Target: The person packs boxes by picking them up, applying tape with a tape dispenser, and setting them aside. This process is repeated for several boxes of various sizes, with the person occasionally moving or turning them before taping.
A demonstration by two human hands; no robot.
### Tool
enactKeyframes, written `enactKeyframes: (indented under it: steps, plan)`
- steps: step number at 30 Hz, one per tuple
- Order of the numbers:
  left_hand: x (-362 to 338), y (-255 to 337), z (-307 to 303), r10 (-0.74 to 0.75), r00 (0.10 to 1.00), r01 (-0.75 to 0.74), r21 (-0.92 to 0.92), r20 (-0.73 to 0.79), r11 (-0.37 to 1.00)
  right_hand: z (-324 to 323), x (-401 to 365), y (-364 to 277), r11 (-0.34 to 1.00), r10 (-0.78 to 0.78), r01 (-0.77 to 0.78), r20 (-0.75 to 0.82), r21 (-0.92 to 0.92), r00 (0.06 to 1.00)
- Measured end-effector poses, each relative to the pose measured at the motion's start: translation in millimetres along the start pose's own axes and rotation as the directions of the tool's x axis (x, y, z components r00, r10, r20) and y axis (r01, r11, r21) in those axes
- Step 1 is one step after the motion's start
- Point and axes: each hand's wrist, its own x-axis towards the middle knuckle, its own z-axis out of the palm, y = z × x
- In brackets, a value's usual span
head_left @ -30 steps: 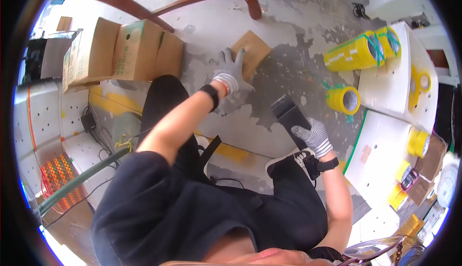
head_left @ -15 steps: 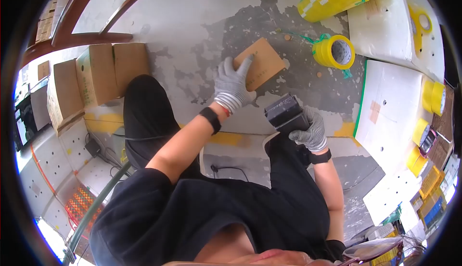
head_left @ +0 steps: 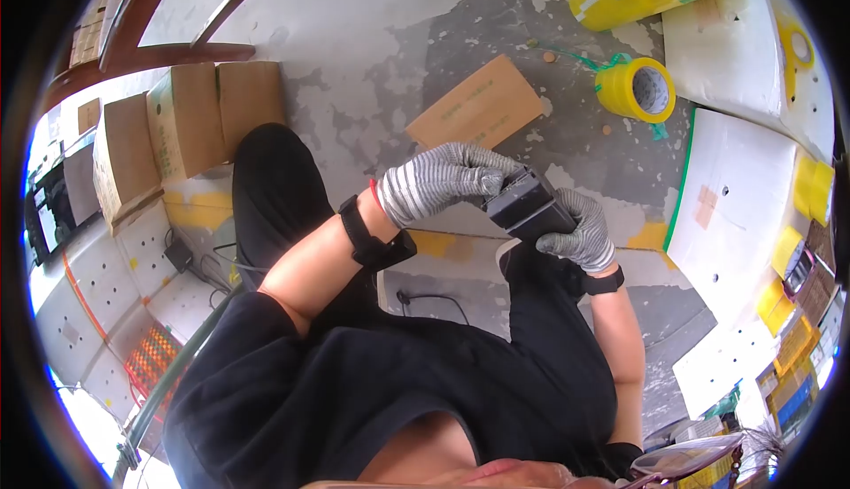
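In a striped grey glove, my right hand (head_left: 580, 232) is wrapped round the right side of a black boxy object (head_left: 529, 208), held over my knee. My left hand (head_left: 447, 181), gloved the same way, has its fingers closed at the upper left edge of that black object. Just beyond my left hand, a flat brown cardboard piece (head_left: 478, 107) with faint green print lies on the floor, touched by neither hand.
Yellow tape rolls (head_left: 636, 89) tied with green string stand on the floor at right, near white foam boxes (head_left: 730, 201). Brown cartons (head_left: 184, 122) line the left side, below a wooden frame (head_left: 133, 53). A cable (head_left: 434, 299) lies between my legs.
My left hand has left the cardboard piece and come back to the black object. The cardboard now shows its full length. The view has shifted slightly.
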Motion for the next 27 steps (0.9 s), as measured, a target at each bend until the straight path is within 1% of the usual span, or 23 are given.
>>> enactKeyframes:
  steps: [2,3,4,5,6,8,9,10,12,13,15,16,17,18,19,20,21,22,23,24,25,26,27]
  plan:
    - [-2.7,-13.2,-0.7,0.005,1.0,-0.005,-0.018,0.01,1.0,0.7,-1.6,4.2,1.0,0.023,-0.023,0.015,0.01,1.0]
    - [-2.1,-28.0,-2.6,-0.025,1.0,0.024,-0.311,0.001,0.95,1.1,-1.4,4.8,0.999,0.045,-0.046,0.025,0.015,0.999]
    - [-3.3,-39.7,-4.3,-0.056,0.998,0.046,-0.578,0.0,0.815,0.8,-1.2,5.3,0.999,0.046,-0.046,0.029,0.02,0.999]
    - [-15.9,-9.6,7.2,-0.079,0.979,0.203,-0.835,0.19,0.511,0.7,-1.3,5.4,0.999,0.042,-0.043,0.059,0.027,0.997]
    - [-18.8,-14.5,4.6,-0.083,0.979,0.203,-0.835,0.187,0.512,1.0,-0.9,5.8,0.999,0.036,-0.039,0.088,0.034,0.995]
    - [-21.1,-31.5,-1.0,0.023,0.989,0.111,-0.839,0.145,0.533,4.5,-0.6,7.7,0.999,0.043,-0.042,0.109,-0.007,0.993]
    - [-17.3,-38.7,3.6,-0.145,0.986,0.038,-0.744,-0.08,0.667,6.9,-1.5,8.7,0.998,0.053,-0.047,0.13,-0.053,0.99]
    - [-24.2,-42.3,7.0,-0.174,0.973,0.047,-0.615,-0.149,0.787,8.7,-1.1,10.0,0.997,0.06,-0.055,0.124,-0.045,0.99]
    - [-26.3,-48.4,8.4,-0.13,0.957,-0.019,-0.502,-0.261,0.865,12.4,5.1,6.8,0.994,0.095,-0.085,0.163,-0.068,0.982]
    - [-23.2,-48.7,7.9,-0.139,0.957,-0.007,-0.5,-0.254,0.866,12.3,7.6,-0.7,0.986,0.148,-0.135,0.16,-0.094,0.976]
    - [-13.4,-45.9,1.0,-0.301,0.741,0.016,-0.431,-0.601,0.902,18.5,16.7,-10.4,0.988,0.129,-0.114,0.156,-0.1,0.979]
    - [-9.6,-50.5,-15.7,-0.3,0.739,0.021,-0.425,-0.603,0.905,20.6,23.6,-13.8,0.99,0.101,-0.082,0.161,-0.117,0.982]
    - [-6.4,-60.8,-42.9,-0.044,0.777,-0.053,-0.135,-0.628,0.989,21.1,30.8,-16.3,0.987,0.134,-0.116,0.171,-0.114,0.976]
    - [1.5,-49.6,-51.1,0.038,0.748,0.019,0.079,-0.662,0.997,18.4,35.7,-16.3,0.988,0.131,-0.113,0.171,-0.108,0.977]
    - [9.4,-38.5,-59.3,0.119,0.713,0.112,0.28,-0.691,0.953,16.2,40.4,-16.5,0.98,0.124,-0.111,0.075,-0.164,0.989]
    - [19.7,-12.1,-57.4,0.068,0.595,0.368,0.347,-0.801,0.863,14.3,43.2,-18.6,0.969,0.109,-0.111,-0.021,-0.221,0.994]
    - [27.9,-0.9,-75.4,0.076,0.593,0.368,0.354,-0.802,0.86,10.9,39.4,-23.9,0.983,0.129,-0.132,-0.032,-0.127,0.991]
    - [34.0,11.1,-96.7,0.074,0.591,0.168,0.212,-0.803,0.963,6.3,32.0,-14.2,0.984,0.124,-0.127,-0.031,-0.123,0.992]
    - [37.8,18.1,-109.1,0.073,0.589,-0.051,0.054,-0.805,0.997,-1.1,24.3,2.6,0.979,0.062,-0.078,-0.089,-0.188,0.994]
    - [42.0,19.6,-110.7,0.08,0.587,-0.056,0.058,-0.805,0.997,-3.1,21.4,3.6,0.966,-0.003,-0.034,-0.144,-0.254,0.99]
    - [46.5,18.4,-111.2,0.054,0.55,0.009,0.071,-0.833,0.997,-5.2,14.6,3.9,0.958,0.143,-0.166,-0.114,-0.235,0.983]
    - [47.4,14.2,-113.5,0.023,0.506,0.081,0.073,-0.862,0.994,-2.6,16.7,-1.5,0.959,0.145,-0.167,-0.108,-0.23,0.983]
    - [46.9,7.7,-118.8,0.053,0.548,0.067,0.107,-0.835,0.992,3.5,18.8,-7.6,0.974,0.172,-0.183,-0.089,-0.135,0.981]
